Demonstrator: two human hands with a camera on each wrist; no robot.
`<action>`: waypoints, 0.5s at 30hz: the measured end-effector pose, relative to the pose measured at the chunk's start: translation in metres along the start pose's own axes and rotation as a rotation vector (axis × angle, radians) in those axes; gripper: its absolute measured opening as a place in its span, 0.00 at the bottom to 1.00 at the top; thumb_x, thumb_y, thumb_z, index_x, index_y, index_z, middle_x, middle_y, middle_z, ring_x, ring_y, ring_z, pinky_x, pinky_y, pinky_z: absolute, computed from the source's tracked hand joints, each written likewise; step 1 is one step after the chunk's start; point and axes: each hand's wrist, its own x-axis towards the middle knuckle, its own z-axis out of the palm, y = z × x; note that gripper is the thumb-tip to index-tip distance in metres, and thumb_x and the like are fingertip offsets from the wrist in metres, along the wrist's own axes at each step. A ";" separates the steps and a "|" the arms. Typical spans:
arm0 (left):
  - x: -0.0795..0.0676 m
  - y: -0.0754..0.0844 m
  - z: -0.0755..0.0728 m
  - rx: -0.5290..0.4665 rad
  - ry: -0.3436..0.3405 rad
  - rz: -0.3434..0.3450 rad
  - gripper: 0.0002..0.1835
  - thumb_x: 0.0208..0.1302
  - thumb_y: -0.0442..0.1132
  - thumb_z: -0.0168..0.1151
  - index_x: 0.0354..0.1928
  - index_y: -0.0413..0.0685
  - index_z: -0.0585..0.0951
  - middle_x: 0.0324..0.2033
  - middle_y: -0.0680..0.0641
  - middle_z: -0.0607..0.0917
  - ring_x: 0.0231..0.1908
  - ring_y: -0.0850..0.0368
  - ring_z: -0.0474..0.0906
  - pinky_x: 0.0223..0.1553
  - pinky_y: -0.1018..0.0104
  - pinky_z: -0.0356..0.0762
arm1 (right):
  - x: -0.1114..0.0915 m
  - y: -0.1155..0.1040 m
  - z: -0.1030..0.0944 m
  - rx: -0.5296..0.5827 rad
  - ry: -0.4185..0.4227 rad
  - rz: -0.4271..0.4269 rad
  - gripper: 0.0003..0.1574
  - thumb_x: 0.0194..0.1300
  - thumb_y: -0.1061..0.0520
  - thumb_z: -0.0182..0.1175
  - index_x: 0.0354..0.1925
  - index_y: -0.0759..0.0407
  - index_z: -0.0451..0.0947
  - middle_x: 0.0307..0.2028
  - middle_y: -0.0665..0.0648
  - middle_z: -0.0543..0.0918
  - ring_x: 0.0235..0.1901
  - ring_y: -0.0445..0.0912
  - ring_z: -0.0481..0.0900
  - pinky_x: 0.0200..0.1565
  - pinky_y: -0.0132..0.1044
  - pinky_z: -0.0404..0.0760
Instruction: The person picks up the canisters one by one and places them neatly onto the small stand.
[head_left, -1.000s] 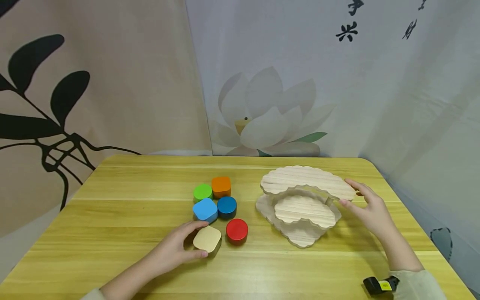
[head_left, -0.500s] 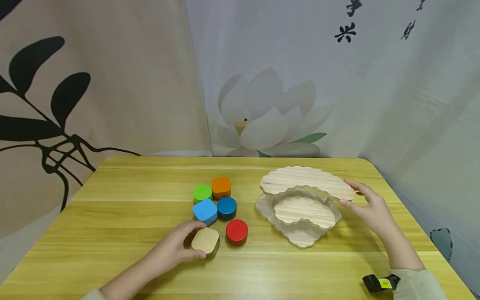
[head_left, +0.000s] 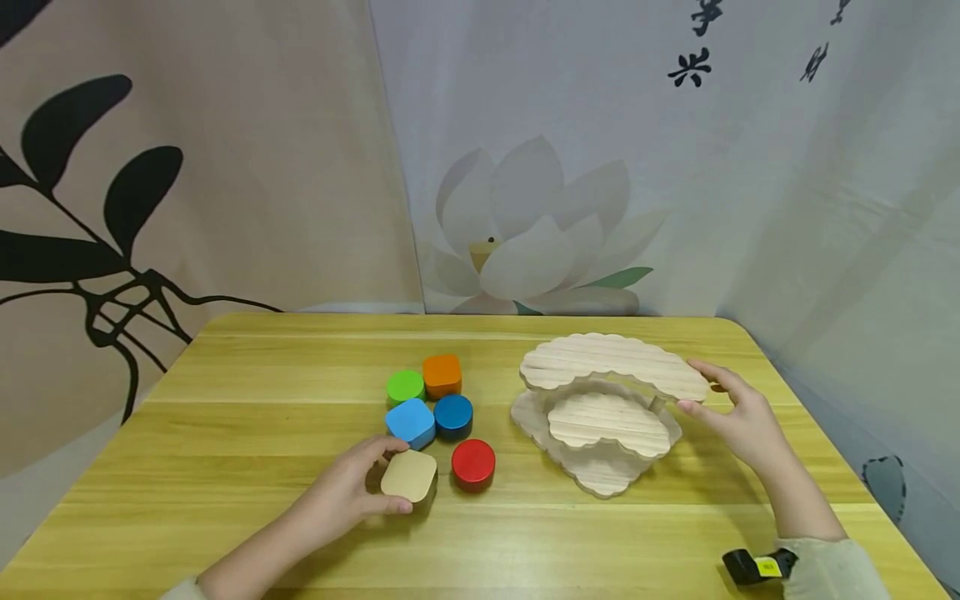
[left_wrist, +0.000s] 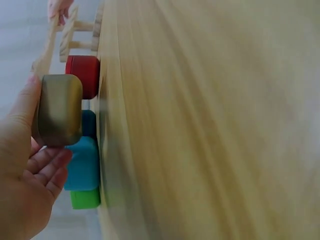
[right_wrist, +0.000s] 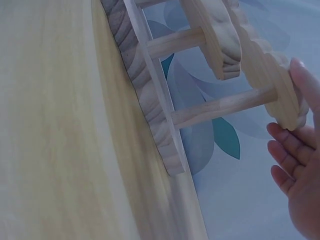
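Observation:
My left hand (head_left: 356, 486) pinches a gold rounded-square block (head_left: 409, 477) between thumb and fingers. In the left wrist view this block (left_wrist: 60, 110) hangs a little above the tabletop. To its right stands a red round block (head_left: 473, 464); behind it are a light blue rounded-square block (head_left: 411, 422) and a dark blue round block (head_left: 453, 416). My right hand (head_left: 738, 417) grips the right end of the upper scalloped tier (head_left: 611, 362) of a wooden stand. Dowels (right_wrist: 225, 106) join that tier to the base, as the right wrist view shows.
A green round block (head_left: 406, 387) and an orange rounded-square block (head_left: 442, 375) stand farther back, close together. The stand's lower scalloped tier (head_left: 609, 421) sits over its base (head_left: 600, 479). A black object with a yellow label (head_left: 759, 567) lies by my right sleeve.
My left hand has shifted slightly to the left with the gold block, a little away from the red one. The right hand and the stand have stayed put.

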 end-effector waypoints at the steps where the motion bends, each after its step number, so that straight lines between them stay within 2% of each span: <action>1: 0.000 0.001 -0.001 -0.004 0.005 -0.001 0.36 0.44 0.53 0.76 0.55 0.45 0.76 0.48 0.53 0.78 0.45 0.56 0.73 0.49 0.52 0.74 | 0.000 0.000 0.000 0.002 0.000 0.002 0.41 0.64 0.50 0.64 0.70 0.58 0.61 0.63 0.68 0.66 0.56 0.67 0.62 0.42 0.64 0.68; 15: 0.007 0.010 -0.006 0.002 0.054 0.028 0.36 0.41 0.49 0.78 0.54 0.42 0.77 0.47 0.53 0.79 0.47 0.55 0.74 0.51 0.52 0.73 | 0.003 -0.001 -0.001 0.003 0.014 0.022 0.42 0.61 0.49 0.67 0.68 0.61 0.64 0.59 0.69 0.67 0.55 0.66 0.62 0.43 0.63 0.67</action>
